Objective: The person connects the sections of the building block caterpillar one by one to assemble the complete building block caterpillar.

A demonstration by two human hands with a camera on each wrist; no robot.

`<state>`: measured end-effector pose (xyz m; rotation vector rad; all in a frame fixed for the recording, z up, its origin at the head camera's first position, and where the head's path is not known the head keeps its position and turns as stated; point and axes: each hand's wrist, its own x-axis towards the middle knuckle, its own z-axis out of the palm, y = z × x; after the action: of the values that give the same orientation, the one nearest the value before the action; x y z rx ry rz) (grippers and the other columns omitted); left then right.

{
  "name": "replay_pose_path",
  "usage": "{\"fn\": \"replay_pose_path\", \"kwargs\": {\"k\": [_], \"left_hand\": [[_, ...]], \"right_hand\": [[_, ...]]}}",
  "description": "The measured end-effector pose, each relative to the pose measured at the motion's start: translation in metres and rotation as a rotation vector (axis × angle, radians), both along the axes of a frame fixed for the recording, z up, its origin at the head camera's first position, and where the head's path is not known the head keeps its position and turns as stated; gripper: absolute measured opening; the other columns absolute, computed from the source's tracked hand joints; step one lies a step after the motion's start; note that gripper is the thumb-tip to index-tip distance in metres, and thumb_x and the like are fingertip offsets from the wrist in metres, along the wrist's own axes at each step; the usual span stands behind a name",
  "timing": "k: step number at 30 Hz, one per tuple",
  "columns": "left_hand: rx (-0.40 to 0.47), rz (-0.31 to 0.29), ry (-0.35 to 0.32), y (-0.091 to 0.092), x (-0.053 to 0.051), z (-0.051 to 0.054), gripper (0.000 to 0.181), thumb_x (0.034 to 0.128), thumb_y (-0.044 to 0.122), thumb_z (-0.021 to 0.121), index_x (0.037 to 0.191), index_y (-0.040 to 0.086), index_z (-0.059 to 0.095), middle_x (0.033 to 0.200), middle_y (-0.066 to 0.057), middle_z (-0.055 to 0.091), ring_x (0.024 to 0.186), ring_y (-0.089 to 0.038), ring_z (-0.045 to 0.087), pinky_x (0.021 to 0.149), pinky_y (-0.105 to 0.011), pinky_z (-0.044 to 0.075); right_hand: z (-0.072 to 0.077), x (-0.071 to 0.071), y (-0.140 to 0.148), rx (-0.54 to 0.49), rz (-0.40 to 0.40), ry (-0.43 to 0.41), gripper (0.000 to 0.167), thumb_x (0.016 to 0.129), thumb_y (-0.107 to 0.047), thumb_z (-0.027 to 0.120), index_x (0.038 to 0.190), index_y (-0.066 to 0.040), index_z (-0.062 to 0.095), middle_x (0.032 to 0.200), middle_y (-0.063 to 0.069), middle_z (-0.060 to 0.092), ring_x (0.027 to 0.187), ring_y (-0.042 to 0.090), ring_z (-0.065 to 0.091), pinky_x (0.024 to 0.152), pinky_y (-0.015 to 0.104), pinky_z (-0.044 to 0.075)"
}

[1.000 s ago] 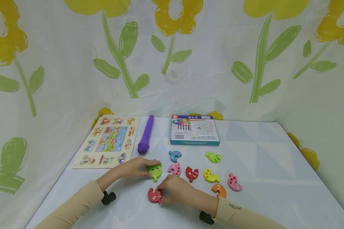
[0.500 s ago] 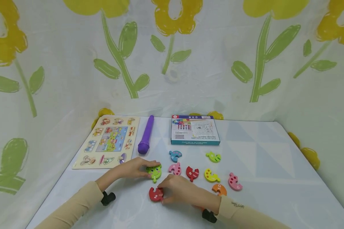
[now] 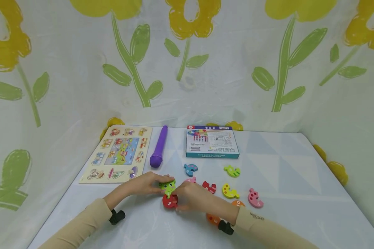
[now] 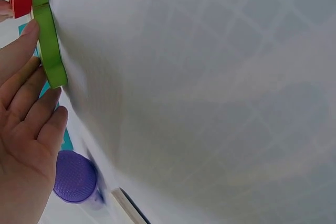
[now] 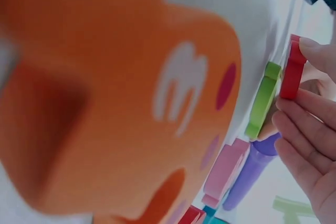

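Note:
My left hand [image 3: 145, 182] pinches a green smiling head puzzle piece [image 3: 167, 187] between thumb and fingers. Its edge shows in the left wrist view, where the green piece [image 4: 50, 40] stands by my fingertips. Just below the head, nearer me, my right hand [image 3: 194, 199] grips a red puzzle piece numbered 2 [image 3: 169, 202] by its right side. The head's lower tab meets the notch of the red piece; whether it sits fully inside cannot be told. In the right wrist view the red piece [image 5: 293, 69] is between thumb and fingers, close beside the green one [image 5: 264, 100].
Right of the hands lie loose pieces: blue [image 3: 190, 169], light green [image 3: 232, 171], yellow [image 3: 229, 191], pink [image 3: 255, 198], red [image 3: 209, 187]. An orange piece [image 3: 213, 219] lies under the right wrist. Behind are a picture board [image 3: 91, 166], purple toy microphone [image 3: 159, 147] and box [image 3: 212, 142].
My right hand has moved the red piece away from me, up to the green head, so its notch meets the head's tab. The left hand has stayed in place with the head.

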<state>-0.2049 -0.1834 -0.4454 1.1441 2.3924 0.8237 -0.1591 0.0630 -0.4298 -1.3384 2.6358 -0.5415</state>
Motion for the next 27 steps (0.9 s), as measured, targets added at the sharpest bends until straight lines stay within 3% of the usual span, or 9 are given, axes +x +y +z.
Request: {"fn": "replay_pose_path", "kwargs": {"k": [17, 27], "left_hand": [[0.010, -0.014, -0.015, -0.0004, -0.0004, -0.0003, 0.057, 0.0893, 0.023, 0.069, 0.141, 0.011, 0.050, 0.145, -0.003, 0.046, 0.133, -0.020, 0.042, 0.108, -0.033, 0.037], [0.003, -0.021, -0.012, -0.0007, 0.0000, -0.0003, 0.056, 0.0904, 0.020, 0.068, 0.142, 0.010, 0.049, 0.145, -0.004, 0.045, 0.134, -0.021, 0.041, 0.109, -0.034, 0.036]], "right_hand": [[0.0064, -0.0057, -0.0054, 0.126, 0.022, 0.020, 0.045, 0.079, -0.025, 0.082, 0.121, -0.013, 0.069, 0.112, -0.005, 0.069, 0.105, 0.006, 0.060, 0.085, 0.012, 0.049], [0.0060, -0.0044, -0.0040, 0.117, 0.056, 0.050, 0.046, 0.078, -0.026, 0.082, 0.120, -0.012, 0.070, 0.113, -0.005, 0.069, 0.107, 0.008, 0.062, 0.088, 0.014, 0.049]]}}
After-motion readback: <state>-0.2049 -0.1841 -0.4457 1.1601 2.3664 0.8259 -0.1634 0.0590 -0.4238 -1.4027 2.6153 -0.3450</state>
